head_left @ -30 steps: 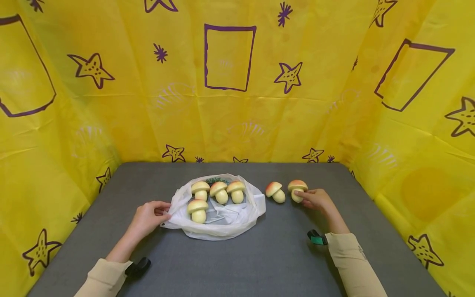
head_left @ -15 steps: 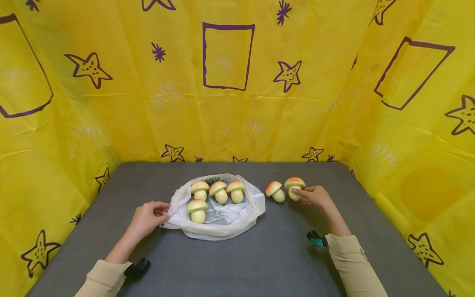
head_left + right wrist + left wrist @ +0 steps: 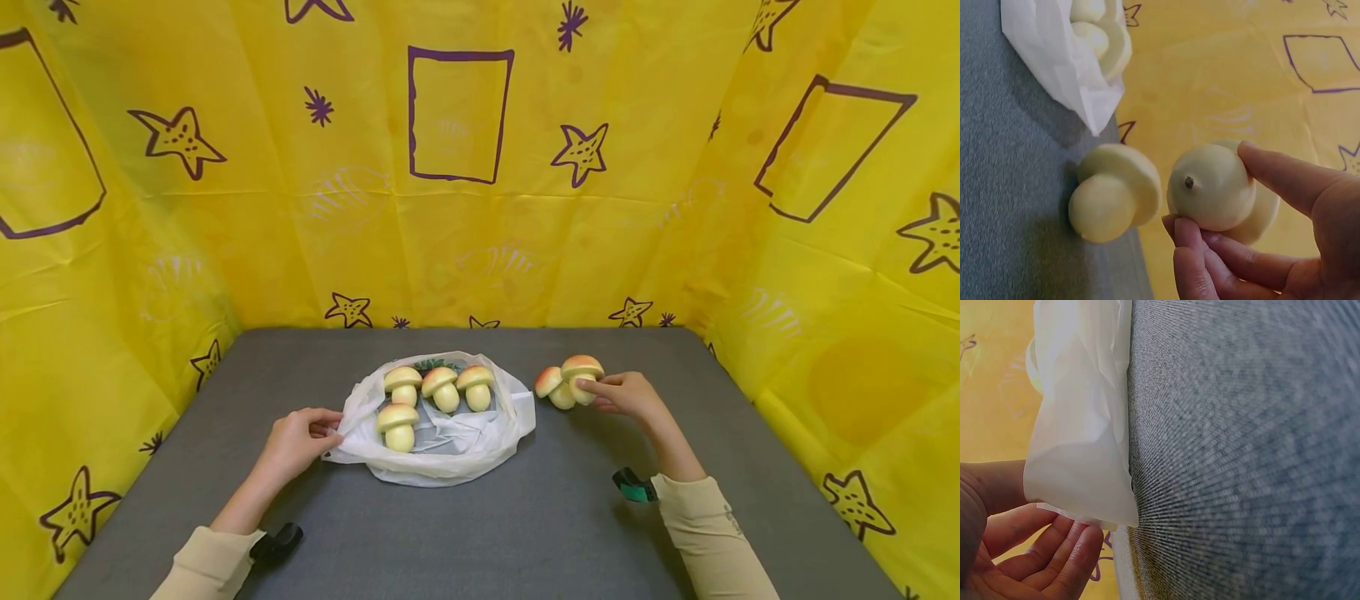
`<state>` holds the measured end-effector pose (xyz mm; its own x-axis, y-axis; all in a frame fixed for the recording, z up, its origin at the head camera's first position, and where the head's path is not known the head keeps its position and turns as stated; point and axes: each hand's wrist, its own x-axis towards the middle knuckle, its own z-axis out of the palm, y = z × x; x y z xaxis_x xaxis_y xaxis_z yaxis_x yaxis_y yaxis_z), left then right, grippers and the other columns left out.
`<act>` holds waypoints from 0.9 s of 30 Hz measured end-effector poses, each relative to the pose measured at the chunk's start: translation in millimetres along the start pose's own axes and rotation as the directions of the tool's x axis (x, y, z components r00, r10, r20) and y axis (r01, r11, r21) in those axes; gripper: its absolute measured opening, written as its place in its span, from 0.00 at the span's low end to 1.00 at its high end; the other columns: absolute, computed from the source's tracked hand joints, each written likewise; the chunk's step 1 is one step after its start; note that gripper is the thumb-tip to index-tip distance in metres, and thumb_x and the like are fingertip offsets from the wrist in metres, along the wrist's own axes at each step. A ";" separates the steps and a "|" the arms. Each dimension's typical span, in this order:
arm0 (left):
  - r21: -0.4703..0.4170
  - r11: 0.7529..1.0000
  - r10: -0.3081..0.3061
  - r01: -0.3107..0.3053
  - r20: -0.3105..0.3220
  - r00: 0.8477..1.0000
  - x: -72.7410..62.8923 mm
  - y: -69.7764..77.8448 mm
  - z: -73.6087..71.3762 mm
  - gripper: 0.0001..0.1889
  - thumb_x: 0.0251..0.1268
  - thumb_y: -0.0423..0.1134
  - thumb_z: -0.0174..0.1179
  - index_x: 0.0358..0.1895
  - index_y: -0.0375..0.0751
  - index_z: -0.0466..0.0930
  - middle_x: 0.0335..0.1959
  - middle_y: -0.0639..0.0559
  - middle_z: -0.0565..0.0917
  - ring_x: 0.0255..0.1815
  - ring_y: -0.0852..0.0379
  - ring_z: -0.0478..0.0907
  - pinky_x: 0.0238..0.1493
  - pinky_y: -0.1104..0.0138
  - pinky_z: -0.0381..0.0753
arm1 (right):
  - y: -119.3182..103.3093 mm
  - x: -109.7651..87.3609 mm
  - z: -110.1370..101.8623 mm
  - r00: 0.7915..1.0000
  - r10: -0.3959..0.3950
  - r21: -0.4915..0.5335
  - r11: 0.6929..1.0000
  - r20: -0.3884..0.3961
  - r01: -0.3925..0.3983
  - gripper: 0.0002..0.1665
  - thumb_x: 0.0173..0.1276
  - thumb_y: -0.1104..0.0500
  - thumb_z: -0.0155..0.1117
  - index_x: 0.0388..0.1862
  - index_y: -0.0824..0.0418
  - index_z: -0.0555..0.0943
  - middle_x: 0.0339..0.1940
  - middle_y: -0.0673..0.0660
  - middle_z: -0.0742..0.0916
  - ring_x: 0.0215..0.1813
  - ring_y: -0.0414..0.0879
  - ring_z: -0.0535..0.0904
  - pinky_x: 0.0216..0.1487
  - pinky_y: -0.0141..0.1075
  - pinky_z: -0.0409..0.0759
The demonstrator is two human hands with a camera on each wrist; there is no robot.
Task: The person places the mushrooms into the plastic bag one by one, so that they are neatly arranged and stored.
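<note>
A white plastic bag [image 3: 480, 471] lies spread on the table with its mouth facing up. Several toy mushrooms [image 3: 400, 439] with yellow stems and orange-tinted caps sit inside it. My left hand [image 3: 296, 446] pinches the bag's left edge; in the left wrist view the thumb is partly hidden behind the plastic [image 3: 1079, 444]. Right of the bag, my right hand [image 3: 626, 396] holds a toy mushroom [image 3: 1213, 187] by its stem between thumb and fingers, raised off the table. Another mushroom [image 3: 1107, 197] lies on the table beside it, partly covered by the held one in the head view.
The grey table [image 3: 465, 550] is enclosed at the back and sides by yellow cloth [image 3: 465, 250] printed with purple stars and frames. Black straps [image 3: 277, 543] hang at both wrists, one with a green patch [image 3: 636, 492].
My right hand has carried its mushroom leftward and slightly up, so it now overlaps the loose one in the head view. The left hand and the bag stay in place.
</note>
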<state>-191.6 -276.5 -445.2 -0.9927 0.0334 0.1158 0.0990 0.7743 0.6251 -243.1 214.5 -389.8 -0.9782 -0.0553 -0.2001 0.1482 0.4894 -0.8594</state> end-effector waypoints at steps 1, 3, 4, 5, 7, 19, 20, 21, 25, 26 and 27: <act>0.000 1.000 0.000 0.000 0.000 1.000 -0.1 -0.1 0.0 0.16 0.51 0.35 0.69 0.45 0.34 0.84 0.36 0.45 0.84 0.34 0.55 0.80 0.32 0.70 0.79 | -0.9 0.0 0.7 1.000 -0.003 0.000 1.000 0.003 0.003 0.37 0.62 0.45 0.66 0.53 0.78 0.76 0.37 0.65 0.88 0.35 0.43 0.85 0.46 0.41 0.82; 0.000 1.000 0.002 -0.002 0.000 1.000 -0.1 -0.2 -0.1 0.16 0.51 0.35 0.69 0.45 0.35 0.84 0.36 0.45 0.84 0.34 0.55 0.80 0.31 0.70 0.78 | -2.6 -0.1 2.2 1.000 -0.010 0.000 1.000 0.006 0.010 0.36 0.62 0.46 0.66 0.52 0.78 0.76 0.37 0.66 0.88 0.35 0.42 0.85 0.46 0.41 0.82; 0.000 1.000 0.001 -0.001 0.001 1.000 -0.2 -0.2 -0.2 0.16 0.51 0.35 0.69 0.45 0.35 0.84 0.36 0.45 0.84 0.34 0.55 0.80 0.31 0.70 0.78 | -3.5 -0.2 3.0 1.000 -0.012 -0.002 1.000 0.006 0.012 0.36 0.62 0.46 0.66 0.52 0.78 0.77 0.38 0.66 0.88 0.35 0.42 0.85 0.46 0.41 0.82; 0.000 1.000 0.000 0.000 0.001 1.000 -0.2 -0.2 -0.2 0.16 0.51 0.35 0.69 0.45 0.35 0.84 0.36 0.45 0.84 0.33 0.55 0.80 0.31 0.71 0.78 | -4.2 -0.2 3.9 1.000 -0.015 -0.004 1.000 0.007 0.015 0.36 0.62 0.46 0.66 0.52 0.78 0.77 0.38 0.67 0.88 0.35 0.42 0.85 0.46 0.41 0.82; -0.002 1.000 -0.003 0.003 0.003 1.000 -0.4 0.0 -0.4 0.16 0.51 0.35 0.69 0.45 0.35 0.84 0.35 0.46 0.84 0.33 0.55 0.80 0.31 0.71 0.78 | -6.2 -0.6 5.7 1.000 -0.017 -0.008 1.000 0.011 0.017 0.36 0.62 0.45 0.65 0.52 0.78 0.77 0.39 0.67 0.87 0.36 0.43 0.86 0.47 0.42 0.82; -0.007 0.999 0.049 -0.049 -0.034 0.998 -0.8 -2.0 0.2 0.15 0.50 0.34 0.68 0.44 0.35 0.84 0.34 0.45 0.85 0.32 0.55 0.82 0.30 0.71 0.78 | -21.2 -1.4 17.6 1.000 -0.025 -0.033 0.999 0.012 0.026 0.36 0.60 0.43 0.66 0.52 0.74 0.79 0.42 0.66 0.87 0.42 0.51 0.86 0.49 0.44 0.81; -0.008 0.999 0.048 -0.048 -0.036 0.998 -0.8 -2.5 0.4 0.15 0.50 0.34 0.68 0.44 0.35 0.85 0.34 0.46 0.85 0.32 0.56 0.81 0.30 0.72 0.77 | -22.2 -1.3 18.6 1.000 -0.024 -0.034 0.999 0.010 0.025 0.36 0.60 0.43 0.67 0.51 0.73 0.79 0.42 0.66 0.87 0.43 0.53 0.86 0.49 0.44 0.81; -0.009 0.999 0.049 -0.049 -0.035 0.998 -0.8 -2.9 0.3 0.15 0.51 0.34 0.68 0.44 0.35 0.84 0.34 0.46 0.85 0.32 0.56 0.81 0.30 0.72 0.77 | -23.1 -1.3 19.4 1.000 -0.028 -0.041 0.999 0.011 0.029 0.36 0.60 0.43 0.66 0.51 0.74 0.79 0.41 0.65 0.87 0.44 0.54 0.85 0.49 0.44 0.81; -0.011 0.999 0.038 -0.038 -0.027 0.999 -0.3 -3.6 -0.1 0.15 0.51 0.34 0.68 0.44 0.35 0.84 0.34 0.46 0.85 0.32 0.56 0.81 0.29 0.72 0.77 | -28.2 -2.1 23.4 0.999 -0.042 -0.050 0.998 0.016 0.043 0.35 0.60 0.42 0.67 0.50 0.73 0.80 0.41 0.65 0.87 0.46 0.57 0.85 0.48 0.44 0.81; -0.012 0.999 0.037 -0.037 -0.026 0.999 0.3 -3.2 -0.3 0.15 0.51 0.34 0.68 0.44 0.35 0.84 0.34 0.46 0.85 0.32 0.56 0.81 0.29 0.72 0.78 | -29.4 -2.2 24.0 0.999 -0.047 -0.049 0.998 0.018 0.048 0.36 0.59 0.42 0.67 0.50 0.73 0.80 0.41 0.65 0.87 0.46 0.57 0.85 0.48 0.44 0.81; -0.012 0.999 0.036 -0.037 -0.026 0.999 0.9 -2.7 -0.6 0.15 0.51 0.34 0.68 0.44 0.35 0.84 0.35 0.46 0.85 0.32 0.56 0.81 0.29 0.71 0.78 | -30.9 -2.5 24.6 0.998 -0.052 -0.050 0.997 0.020 0.053 0.35 0.60 0.42 0.66 0.50 0.73 0.80 0.41 0.65 0.87 0.46 0.57 0.85 0.48 0.44 0.81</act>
<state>-192.7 -278.9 -446.3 -0.9863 0.0454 0.1584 0.1363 0.7646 0.6299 -241.6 178.1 -374.4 -0.9815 -0.0981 -0.1643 0.0884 0.5290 -0.8440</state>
